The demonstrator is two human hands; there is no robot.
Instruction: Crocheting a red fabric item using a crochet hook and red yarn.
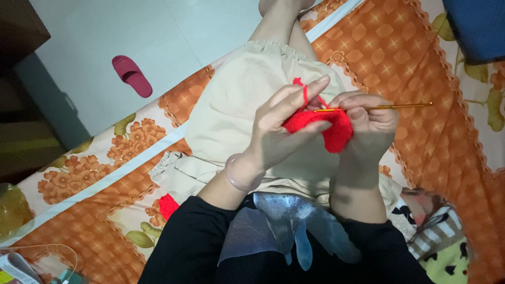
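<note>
While sitting on the bed, the person is pinching a red crochet piece with the left hand, fingers closing on its near edge and a strand of red yarn running up over the forefinger. Just beside it, the right hand is gripping a golden crochet hook, its tip lying against the top of the red piece. Below the left wrist, a red yarn ball is resting on the bedsheet. Farther off, a pink slipper is lying on the floor.
</note>
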